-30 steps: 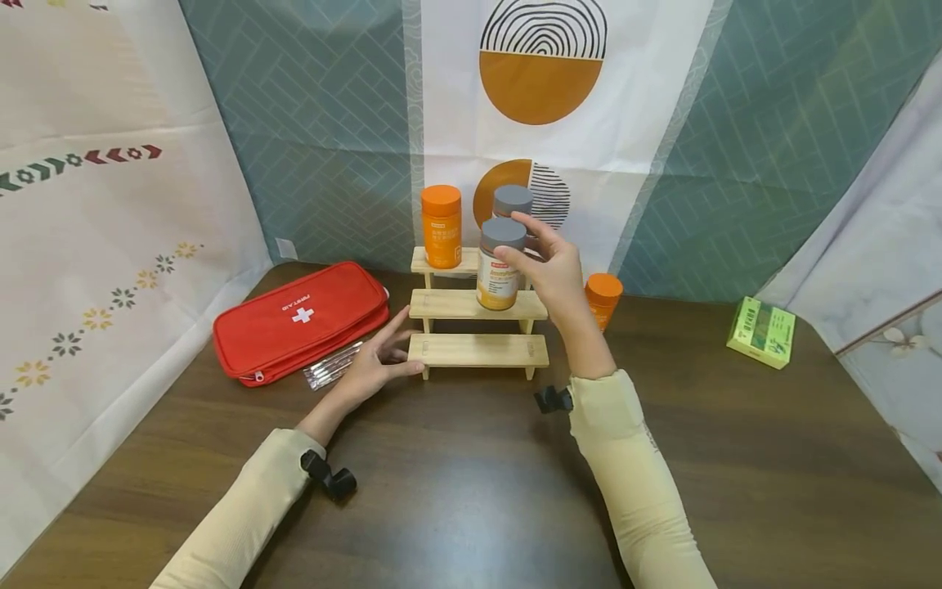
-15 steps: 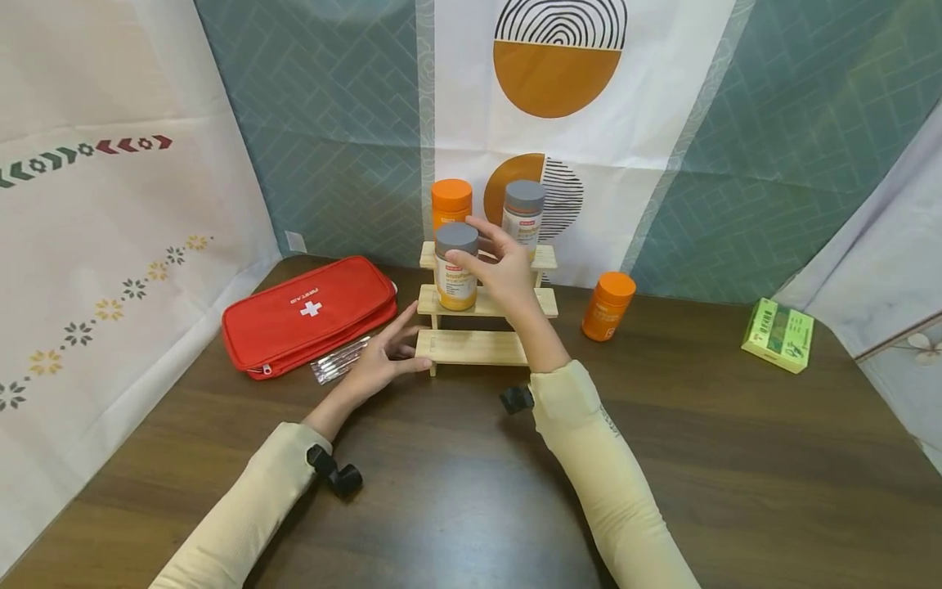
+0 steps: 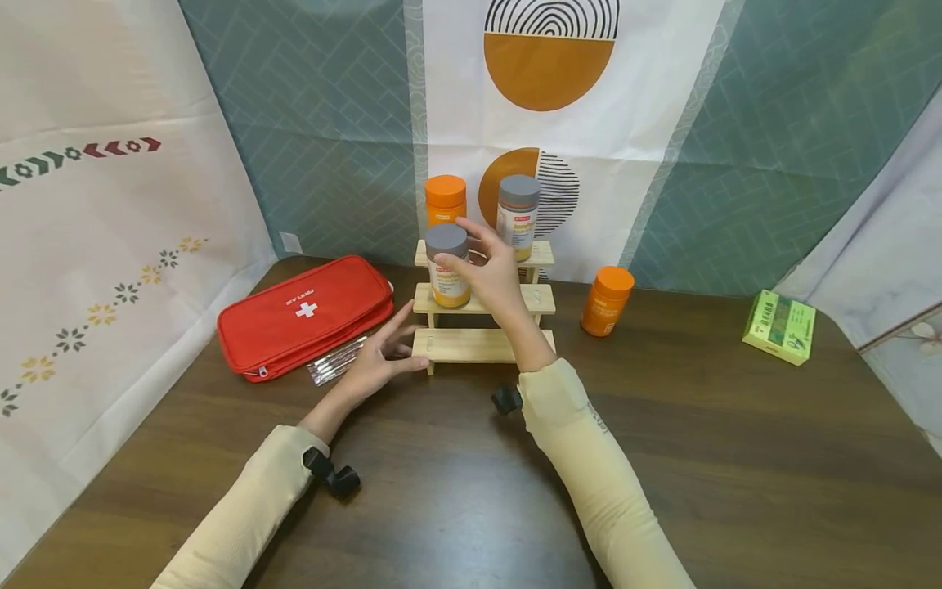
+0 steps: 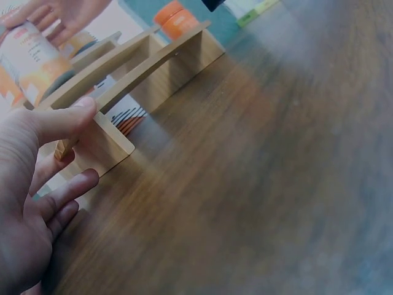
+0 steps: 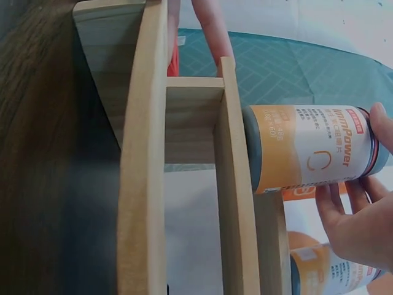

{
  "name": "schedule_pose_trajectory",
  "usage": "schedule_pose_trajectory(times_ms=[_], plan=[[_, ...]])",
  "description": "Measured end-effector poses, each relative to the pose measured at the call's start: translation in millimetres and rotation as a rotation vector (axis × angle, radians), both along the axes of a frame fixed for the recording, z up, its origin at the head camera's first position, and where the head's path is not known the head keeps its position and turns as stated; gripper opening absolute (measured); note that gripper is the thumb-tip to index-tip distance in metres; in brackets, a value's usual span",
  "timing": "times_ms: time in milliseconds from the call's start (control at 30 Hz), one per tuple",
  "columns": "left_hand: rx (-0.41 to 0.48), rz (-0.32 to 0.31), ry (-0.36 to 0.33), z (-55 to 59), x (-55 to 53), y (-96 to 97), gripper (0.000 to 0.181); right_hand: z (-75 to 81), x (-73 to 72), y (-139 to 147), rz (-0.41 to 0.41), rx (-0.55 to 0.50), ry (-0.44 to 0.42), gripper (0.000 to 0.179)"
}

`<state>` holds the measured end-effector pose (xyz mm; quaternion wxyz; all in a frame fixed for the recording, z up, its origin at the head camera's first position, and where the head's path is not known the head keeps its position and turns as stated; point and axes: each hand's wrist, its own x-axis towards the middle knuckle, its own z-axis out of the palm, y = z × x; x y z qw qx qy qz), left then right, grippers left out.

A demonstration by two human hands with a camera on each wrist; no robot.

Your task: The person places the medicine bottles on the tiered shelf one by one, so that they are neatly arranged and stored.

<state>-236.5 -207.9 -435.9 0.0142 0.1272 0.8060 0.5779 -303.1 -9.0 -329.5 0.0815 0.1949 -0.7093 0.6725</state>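
A three-step wooden rack [image 3: 471, 347] stands near the back wall. My right hand [image 3: 495, 274] grips a grey-lidded supplement jar [image 3: 450, 284] near its lid, thumb on one side and fingers round the other. The jar is upright, its base right at the left part of the middle step; in the right wrist view the jar [image 5: 307, 149] meets that board's edge. My left hand [image 3: 371, 366] pinches the rack's left end, thumb against the lowest step's end [image 4: 101, 107]. On the top step stand an orange jar [image 3: 445, 193], partly hidden, and a second grey-lidded jar [image 3: 518, 219].
Left of the rack lie a red first-aid pouch [image 3: 305, 315] and a packet of wrapped swab-like sticks [image 3: 334, 361]. An orange jar [image 3: 607, 301] stands on the table to the rack's right. Farther right lies a green box [image 3: 780, 327]. Patterned cloths hang behind and at the sides.
My right hand has carried the grey-lidded jar leftward along the middle step, from its right part to its left end. My left hand has stayed at the rack's left end.
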Motion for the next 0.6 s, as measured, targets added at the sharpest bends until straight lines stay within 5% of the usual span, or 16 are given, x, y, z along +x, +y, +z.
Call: schedule_pose_trajectory(times_ms=[600], plan=[[-0.011,0.004,-0.026,-0.2,-0.6,-0.2,0.095,-5.4,-0.6,0.3,-0.011,-0.012,-0.021,0.057]])
